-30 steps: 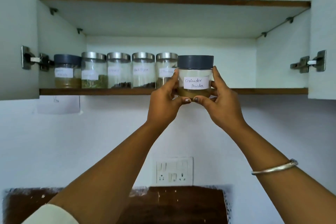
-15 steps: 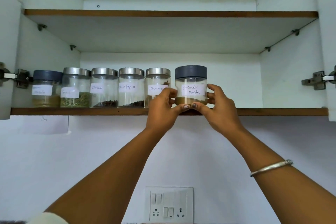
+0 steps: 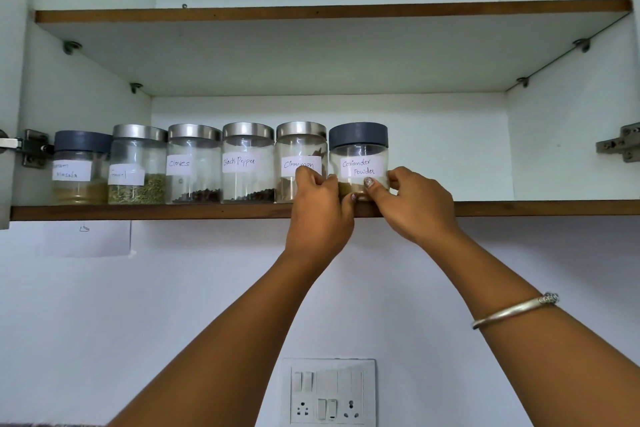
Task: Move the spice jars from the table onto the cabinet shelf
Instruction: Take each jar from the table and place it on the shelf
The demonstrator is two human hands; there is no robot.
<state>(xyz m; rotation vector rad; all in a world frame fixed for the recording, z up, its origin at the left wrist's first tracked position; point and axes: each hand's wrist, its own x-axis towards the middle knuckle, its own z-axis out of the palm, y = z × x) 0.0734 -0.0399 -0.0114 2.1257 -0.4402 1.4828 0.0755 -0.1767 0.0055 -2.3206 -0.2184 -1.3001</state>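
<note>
Coriander powder jar (image 3: 358, 156) is seen upright on the lower cabinet shelf (image 3: 519, 209), long axis vertical, grey lid up, label facing out, at the right end of the jar row, just beside the cinnamon jar (image 3: 300, 146). It is gripped low on both sides by left hand (image 3: 320, 215) & right hand (image 3: 415, 208), fingers curled round the glass; its base & part of the cinnamon label are hidden. Far-left jar (image 3: 80, 166) label is only partly legible. Switchboard (image 3: 329, 392) is fixed to the wall below

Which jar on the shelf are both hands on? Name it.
The Coriander Powder jar, rightmost in the row, dark-lidded; left hand and right hand grip its base.
</note>
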